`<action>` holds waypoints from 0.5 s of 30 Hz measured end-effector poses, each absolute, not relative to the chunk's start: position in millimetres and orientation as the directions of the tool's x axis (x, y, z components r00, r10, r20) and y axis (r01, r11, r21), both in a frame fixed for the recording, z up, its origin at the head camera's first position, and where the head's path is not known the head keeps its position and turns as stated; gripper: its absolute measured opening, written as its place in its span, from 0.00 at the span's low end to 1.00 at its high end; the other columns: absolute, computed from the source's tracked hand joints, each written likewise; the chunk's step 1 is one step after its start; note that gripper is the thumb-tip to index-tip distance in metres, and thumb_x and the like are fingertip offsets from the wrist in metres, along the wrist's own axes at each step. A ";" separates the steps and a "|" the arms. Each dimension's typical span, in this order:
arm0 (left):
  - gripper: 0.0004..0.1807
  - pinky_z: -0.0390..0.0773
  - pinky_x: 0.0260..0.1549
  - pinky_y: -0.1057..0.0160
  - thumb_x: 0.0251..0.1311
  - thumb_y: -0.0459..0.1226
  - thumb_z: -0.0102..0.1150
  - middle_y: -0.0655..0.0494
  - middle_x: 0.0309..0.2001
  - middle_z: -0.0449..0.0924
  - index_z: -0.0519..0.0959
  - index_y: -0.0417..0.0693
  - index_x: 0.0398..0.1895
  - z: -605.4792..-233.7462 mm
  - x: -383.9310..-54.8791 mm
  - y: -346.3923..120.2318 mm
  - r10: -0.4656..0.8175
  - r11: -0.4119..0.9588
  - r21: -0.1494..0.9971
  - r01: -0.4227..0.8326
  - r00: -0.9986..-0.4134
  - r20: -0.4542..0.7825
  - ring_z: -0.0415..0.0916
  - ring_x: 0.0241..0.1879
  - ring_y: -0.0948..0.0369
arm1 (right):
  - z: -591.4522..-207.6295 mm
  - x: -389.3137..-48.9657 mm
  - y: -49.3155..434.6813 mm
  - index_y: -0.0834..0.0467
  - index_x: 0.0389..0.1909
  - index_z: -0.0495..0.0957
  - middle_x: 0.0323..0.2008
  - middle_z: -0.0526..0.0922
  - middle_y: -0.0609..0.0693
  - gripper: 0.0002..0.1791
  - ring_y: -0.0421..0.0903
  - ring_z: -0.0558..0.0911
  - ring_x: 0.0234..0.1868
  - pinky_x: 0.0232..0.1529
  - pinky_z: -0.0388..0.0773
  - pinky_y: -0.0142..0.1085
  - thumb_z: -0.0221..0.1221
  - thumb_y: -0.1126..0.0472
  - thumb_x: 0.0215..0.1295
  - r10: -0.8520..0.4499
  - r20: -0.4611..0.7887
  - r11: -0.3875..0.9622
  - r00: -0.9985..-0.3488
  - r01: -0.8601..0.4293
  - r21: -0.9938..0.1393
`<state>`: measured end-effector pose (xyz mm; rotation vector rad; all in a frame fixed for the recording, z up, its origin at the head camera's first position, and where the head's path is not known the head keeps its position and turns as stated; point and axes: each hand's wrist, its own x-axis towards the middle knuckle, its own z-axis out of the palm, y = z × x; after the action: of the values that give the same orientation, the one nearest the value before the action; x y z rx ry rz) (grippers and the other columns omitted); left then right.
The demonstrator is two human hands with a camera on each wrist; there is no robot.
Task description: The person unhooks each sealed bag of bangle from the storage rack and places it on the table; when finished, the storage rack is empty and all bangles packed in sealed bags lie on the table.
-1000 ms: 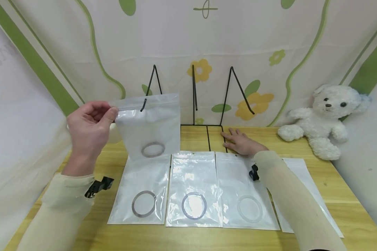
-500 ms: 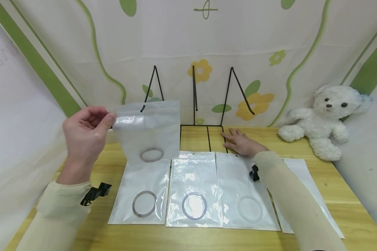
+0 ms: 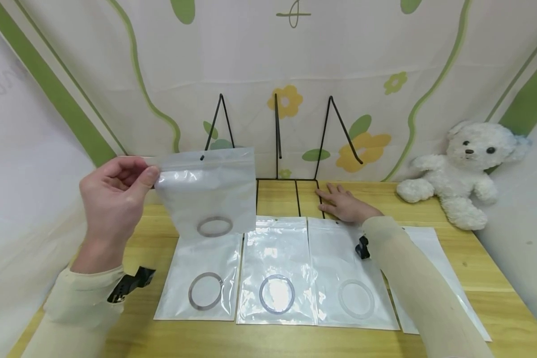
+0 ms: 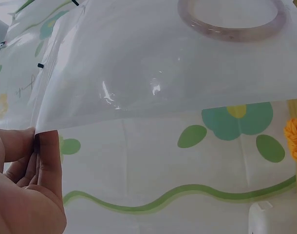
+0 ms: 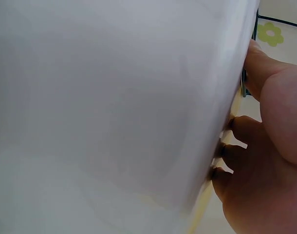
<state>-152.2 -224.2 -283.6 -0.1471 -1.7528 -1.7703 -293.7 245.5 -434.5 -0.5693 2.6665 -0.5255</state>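
Observation:
My left hand point(image 3: 116, 204) pinches the upper left corner of a white zip-lock bag point(image 3: 201, 194) between thumb and fingers. Inside the bag lies a brownish bangle point(image 4: 231, 34). The tip of a black wire rack's left hook point(image 3: 213, 122) pokes through the bag's top strip, also visible in the left wrist view. My right hand point(image 3: 343, 205) rests flat, fingers spread, on the rack's base wire at the table's back. In the right wrist view, a pale blurred sheet covers most of the frame beside that hand.
Several more zip-lock bags lie in a row: one with a brown bangle point(image 3: 206, 258), one bluish point(image 3: 275, 248), one whitish point(image 3: 335, 253), and another point(image 3: 429, 263) partly under the right sleeve. A white teddy bear point(image 3: 465, 164) sits back right. Orange yarn point(image 4: 294, 136) shows left.
My left hand has moved down and to the left, drawing the bag lower so that its top strip sits at the hook's tip. The right hand stays put.

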 end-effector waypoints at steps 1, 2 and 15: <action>0.07 0.84 0.28 0.74 0.58 0.20 0.74 0.55 0.27 0.88 0.88 0.38 0.32 -283.2 -151.4 -224.3 -0.353 0.083 0.860 0.503 -0.792 0.498 0.82 0.24 0.64 | -434.8 -293.5 245.2 0.54 0.88 0.51 0.87 0.36 0.71 0.37 0.78 0.34 0.85 0.81 0.33 0.74 0.47 0.44 0.88 -0.445 -0.268 0.853 -0.854 -0.314 -0.416; 0.07 0.84 0.28 0.74 0.58 0.20 0.74 0.54 0.27 0.88 0.88 0.38 0.32 -282.9 -150.6 -224.4 -0.350 0.083 0.860 0.504 -0.793 0.499 0.82 0.24 0.64 | -435.3 -293.5 244.9 0.53 0.88 0.50 0.87 0.36 0.71 0.37 0.77 0.34 0.85 0.81 0.33 0.74 0.47 0.44 0.88 -0.443 -0.270 0.856 -0.855 -0.314 -0.411; 0.06 0.85 0.29 0.74 0.56 0.19 0.74 0.52 0.29 0.91 0.86 0.31 0.33 -282.9 -131.0 -239.1 -0.362 0.052 0.875 0.481 -0.808 0.465 0.84 0.25 0.63 | -435.9 -293.2 245.2 0.54 0.88 0.50 0.87 0.36 0.71 0.37 0.77 0.34 0.85 0.82 0.33 0.73 0.47 0.45 0.88 -0.444 -0.267 0.854 -0.855 -0.315 -0.414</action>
<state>-131.0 -239.1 -282.9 -0.1191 -1.7385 -1.8180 -293.2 245.2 -435.9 -0.5672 2.6740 -0.5104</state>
